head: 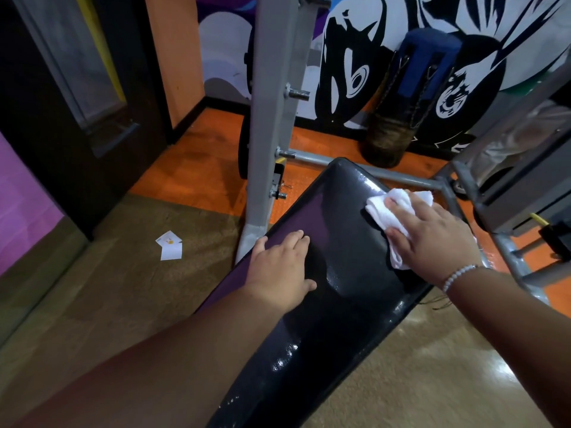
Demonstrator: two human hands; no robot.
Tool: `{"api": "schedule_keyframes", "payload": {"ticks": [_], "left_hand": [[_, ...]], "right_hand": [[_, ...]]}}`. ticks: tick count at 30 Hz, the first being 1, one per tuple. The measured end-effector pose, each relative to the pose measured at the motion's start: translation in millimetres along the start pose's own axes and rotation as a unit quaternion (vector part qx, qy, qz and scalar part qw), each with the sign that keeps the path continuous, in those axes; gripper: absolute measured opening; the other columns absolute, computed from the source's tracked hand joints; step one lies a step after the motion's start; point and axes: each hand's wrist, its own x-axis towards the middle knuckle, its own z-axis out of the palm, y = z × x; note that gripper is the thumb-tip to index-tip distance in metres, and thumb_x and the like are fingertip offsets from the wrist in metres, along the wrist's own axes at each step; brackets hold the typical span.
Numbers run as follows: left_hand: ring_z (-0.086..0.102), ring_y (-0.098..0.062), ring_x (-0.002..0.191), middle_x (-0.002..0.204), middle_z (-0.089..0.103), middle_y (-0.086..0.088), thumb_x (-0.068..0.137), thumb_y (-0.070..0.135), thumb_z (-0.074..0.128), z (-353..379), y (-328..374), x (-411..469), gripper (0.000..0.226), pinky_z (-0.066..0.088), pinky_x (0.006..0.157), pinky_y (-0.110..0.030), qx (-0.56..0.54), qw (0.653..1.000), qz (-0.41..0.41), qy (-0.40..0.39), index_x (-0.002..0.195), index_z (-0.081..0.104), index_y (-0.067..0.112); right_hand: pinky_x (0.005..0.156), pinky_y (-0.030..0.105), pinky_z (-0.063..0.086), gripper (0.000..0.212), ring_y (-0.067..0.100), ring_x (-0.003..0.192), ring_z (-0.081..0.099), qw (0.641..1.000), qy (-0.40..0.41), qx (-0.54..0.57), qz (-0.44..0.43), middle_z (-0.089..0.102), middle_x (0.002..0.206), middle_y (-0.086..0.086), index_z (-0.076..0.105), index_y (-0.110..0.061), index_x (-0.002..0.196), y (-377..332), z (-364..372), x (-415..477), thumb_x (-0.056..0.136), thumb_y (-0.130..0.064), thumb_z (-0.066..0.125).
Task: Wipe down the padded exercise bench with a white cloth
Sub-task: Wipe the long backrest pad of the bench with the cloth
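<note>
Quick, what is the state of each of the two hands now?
Left hand: open, resting flat on the bench.
Right hand: open, pressing the white cloth onto the bench.

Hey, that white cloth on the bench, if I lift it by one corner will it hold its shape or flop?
Probably flops: the white cloth lies bunched in soft folds under the right hand. Likely light: it looks like a small towel. It should slide easily when pushed, as the bench pad looks glossy.
</note>
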Motion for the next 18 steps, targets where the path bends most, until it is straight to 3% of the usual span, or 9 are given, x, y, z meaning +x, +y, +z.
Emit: {"api": "schedule_keyframes", "payload": {"ticks": [5,8,12,18], "left_hand": [[0.052,-0.014,0.118,0.155,0.014,0.01,0.08,0.053,0.058,0,-1,1,0.079,0.01,0.114,-0.042,0.0,1.0,0.002,0.001,0.143,0.02,0.025],[0.051,-0.013,0.119,0.155,0.014,0.01,0.081,0.054,0.058,1,-3,1,0.079,0.01,0.113,-0.042,-0.001,1.0,0.003,0.003,0.143,0.019,0.025],[0.05,-0.013,0.12,0.155,0.012,0.01,0.082,0.052,0.057,2,-4,-2,0.078,0.008,0.113,-0.042,-0.008,1.0,0.0,0.006,0.144,0.018,0.025],[0.049,-0.013,0.121,0.156,0.01,0.01,0.083,0.052,0.056,3,0,-2,0.078,0.008,0.113,-0.041,0.002,1.0,0.0,0.008,0.144,0.017,0.024]], "right_hand": [[0.082,0.045,0.049,0.064,0.037,0.11,0.055,1.0,-0.012,-0.002,-0.016,0.048,0.141,0.008,0.043,-0.031,0.139,1,-4,0,0.084,-0.058,0.021],[0.088,0.043,0.044,0.061,0.036,0.119,0.05,0.998,-0.037,0.035,0.04,0.044,0.142,0.008,0.027,-0.037,0.144,9,-4,16,0.088,-0.059,0.023],[0.094,0.044,0.041,0.058,0.036,0.123,0.048,0.984,-0.087,0.115,0.105,0.044,0.142,0.016,0.024,-0.027,0.148,13,-8,39,0.095,-0.05,0.03],[0.09,0.048,0.044,0.055,0.04,0.118,0.049,0.997,-0.003,0.019,0.071,0.041,0.144,0.014,0.027,-0.026,0.144,-1,-2,12,0.093,-0.047,0.029]]}}
